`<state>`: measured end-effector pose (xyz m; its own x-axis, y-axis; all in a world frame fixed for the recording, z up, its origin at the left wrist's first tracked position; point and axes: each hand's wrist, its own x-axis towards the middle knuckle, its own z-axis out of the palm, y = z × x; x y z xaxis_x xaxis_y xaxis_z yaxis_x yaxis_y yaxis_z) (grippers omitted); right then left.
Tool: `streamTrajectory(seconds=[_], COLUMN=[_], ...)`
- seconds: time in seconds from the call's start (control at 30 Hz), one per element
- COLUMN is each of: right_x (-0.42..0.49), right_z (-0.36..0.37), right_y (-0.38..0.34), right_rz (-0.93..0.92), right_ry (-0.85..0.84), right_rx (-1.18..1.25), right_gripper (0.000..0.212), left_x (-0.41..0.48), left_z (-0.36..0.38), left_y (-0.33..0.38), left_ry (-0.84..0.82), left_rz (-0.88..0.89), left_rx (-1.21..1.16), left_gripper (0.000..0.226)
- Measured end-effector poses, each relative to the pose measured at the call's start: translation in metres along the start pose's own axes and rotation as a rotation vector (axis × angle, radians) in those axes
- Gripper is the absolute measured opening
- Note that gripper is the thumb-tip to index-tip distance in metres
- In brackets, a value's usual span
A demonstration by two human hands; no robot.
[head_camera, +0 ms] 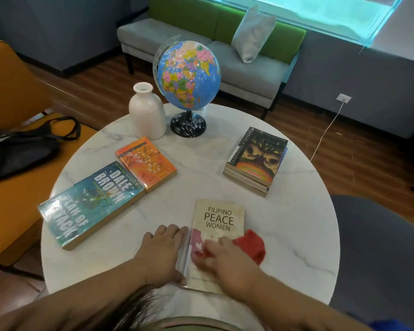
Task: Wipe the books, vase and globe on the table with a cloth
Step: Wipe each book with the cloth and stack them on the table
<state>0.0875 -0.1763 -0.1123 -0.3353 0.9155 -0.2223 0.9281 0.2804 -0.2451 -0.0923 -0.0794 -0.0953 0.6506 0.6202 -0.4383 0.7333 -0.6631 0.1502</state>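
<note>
A cream book titled Filipino Peace Women lies at the near edge of the round marble table. My right hand holds a red cloth on the book's lower cover; the hand is blurred. My left hand rests flat against the book's left edge, fingers straight. Further back stand a white vase and a globe on a black base. A blue book and an orange book lie at the left. At the right sits a stack of books.
An orange seat with a black bag sits left of the table. A grey chair is at the right. Behind the table stands a grey and green sofa with a cushion. A white cable runs across the wooden floor.
</note>
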Motion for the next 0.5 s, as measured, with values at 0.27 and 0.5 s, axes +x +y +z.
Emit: streamTrajectory(seconds=[0.27, 0.5], right_x=[-0.06, -0.053], right_z=[0.012, 0.014], right_y=[0.031, 0.002], right_rz=[0.204, 0.282], right_ry=[0.098, 0.043], right_rx=[0.23, 0.219], right_gripper=[0.057, 0.042], left_x=[-0.004, 0.007], left_z=[0.0, -0.009], left_y=[0.012, 0.024], left_ry=[-0.12, -0.274], left_rz=[-0.116, -0.367], left_rx=[-0.199, -0.601], left_gripper=[0.058, 0.025])
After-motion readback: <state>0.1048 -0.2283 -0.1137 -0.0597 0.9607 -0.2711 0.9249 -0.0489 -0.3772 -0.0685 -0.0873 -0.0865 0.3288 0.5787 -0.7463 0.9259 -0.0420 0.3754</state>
